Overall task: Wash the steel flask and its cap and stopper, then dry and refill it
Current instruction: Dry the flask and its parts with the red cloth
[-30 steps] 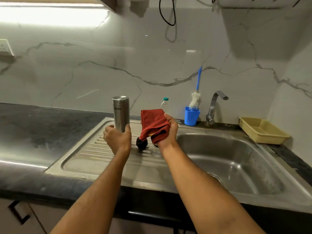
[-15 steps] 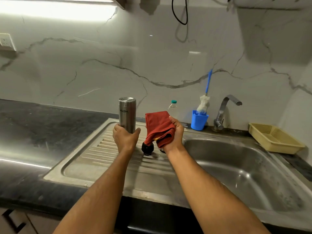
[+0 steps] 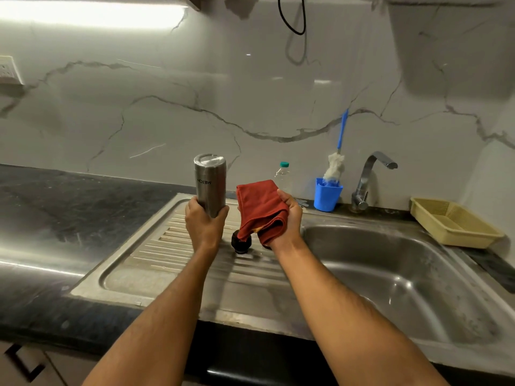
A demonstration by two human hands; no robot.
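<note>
**Flask upside down in one hand, red cloth in the other**

Both forearms reach out over the front edge of the steel sink unit [image 3: 172,288], side by side above its ribbed draining board. The left hand [image 3: 204,227] is wrapped round the lower end of the steel flask [image 3: 210,185], fingers and thumb curled about it from below, so most of the body stands up clear above the fist. The flask is held upright but inverted: its lettering reads upside down and the flat base faces the ceiling. Just to the right, the right hand [image 3: 287,221] clutches a folded red cloth [image 3: 260,210], thumb on top and fingers curled behind, the cloth draping down toward the board. Flask and cloth are close but not touching. Beneath the cloth's hanging corner, between the two wrists, a dark round stopper [image 3: 241,242] sits on the draining board. Further back against the marble wall stand a small clear bottle [image 3: 282,176], a blue cup [image 3: 326,197] holding a brush [image 3: 334,168], and the tap [image 3: 367,179]. A yellow tray [image 3: 457,227] rests far right.
</note>
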